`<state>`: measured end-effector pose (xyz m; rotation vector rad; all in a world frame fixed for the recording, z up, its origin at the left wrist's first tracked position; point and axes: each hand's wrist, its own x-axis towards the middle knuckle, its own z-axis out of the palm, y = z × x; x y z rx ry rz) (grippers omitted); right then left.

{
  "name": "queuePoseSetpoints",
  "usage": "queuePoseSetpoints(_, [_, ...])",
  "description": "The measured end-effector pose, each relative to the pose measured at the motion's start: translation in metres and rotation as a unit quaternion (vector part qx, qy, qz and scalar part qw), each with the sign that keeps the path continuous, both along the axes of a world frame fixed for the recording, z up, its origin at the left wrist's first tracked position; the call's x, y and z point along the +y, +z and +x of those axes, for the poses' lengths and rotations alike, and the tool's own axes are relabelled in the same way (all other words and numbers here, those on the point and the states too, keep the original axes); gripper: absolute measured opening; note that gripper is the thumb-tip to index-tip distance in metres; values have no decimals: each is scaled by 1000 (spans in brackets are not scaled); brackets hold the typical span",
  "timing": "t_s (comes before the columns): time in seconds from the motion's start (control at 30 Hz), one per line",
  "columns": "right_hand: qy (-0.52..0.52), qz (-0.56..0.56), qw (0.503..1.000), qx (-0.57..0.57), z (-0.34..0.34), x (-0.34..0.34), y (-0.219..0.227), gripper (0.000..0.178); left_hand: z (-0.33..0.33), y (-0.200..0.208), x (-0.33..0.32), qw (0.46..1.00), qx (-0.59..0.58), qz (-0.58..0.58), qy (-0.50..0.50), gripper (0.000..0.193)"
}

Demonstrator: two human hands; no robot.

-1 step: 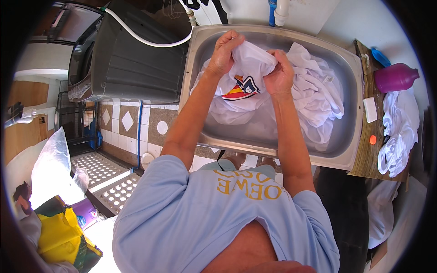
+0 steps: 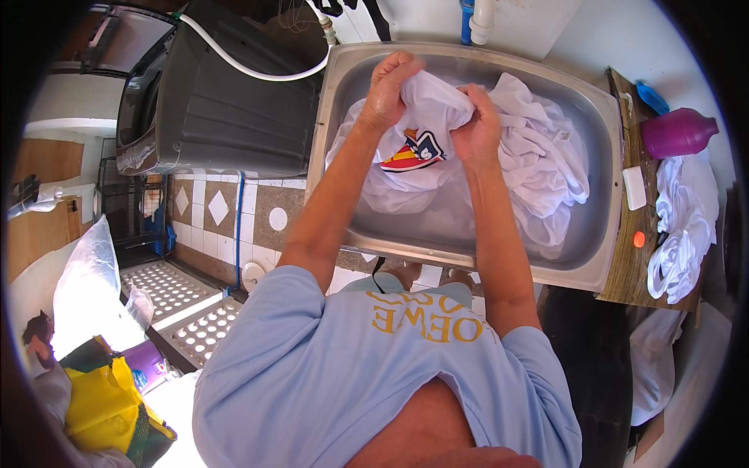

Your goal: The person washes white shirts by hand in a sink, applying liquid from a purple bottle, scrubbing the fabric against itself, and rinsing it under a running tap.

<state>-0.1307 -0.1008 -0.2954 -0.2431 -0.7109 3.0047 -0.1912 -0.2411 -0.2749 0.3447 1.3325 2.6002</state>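
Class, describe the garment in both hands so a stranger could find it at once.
Find the metal sink right of the dark grey washing machine. Over its left half, the left hand and right hand hold a white garment. Unlike the white laundry on the right, it shows a red, yellow and navy print.

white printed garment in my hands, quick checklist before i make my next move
1. Left hand gripping the garment: ok, it holds the upper edge.
2. Right hand gripping it: ok, fingers closed on the cloth.
3. Garment over the metal basin: ok.
4. Other white cloth clear of the right hand: not ok, it is bunched close beside it.
5. Wooden ledge free of loose things: not ok, a white block and an orange piece lie there.
6. Garment free of stains: cannot tell.
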Motion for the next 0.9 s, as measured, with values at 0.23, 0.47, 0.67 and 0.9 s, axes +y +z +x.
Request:
queuePoseSetpoints(0.23, [77,-33,990,113,-6,-1,-74,25,19,-44,66,817,383,-394,173,9])
queuePoseSetpoints(0.47, [32,-150,988,-23,-12,-13,-65,41,24,-4,69,724,412,-531,154,10])
queuePoseSetpoints(0.67, [42,-58,984,-165,-2,-32,-27,33,1,-51,40,733,375,-521,225,9])
queuePoseSetpoints(0.9, [24,69,993,92,-17,8,-100,35,27,-53,74,776,438,-408,198,19])
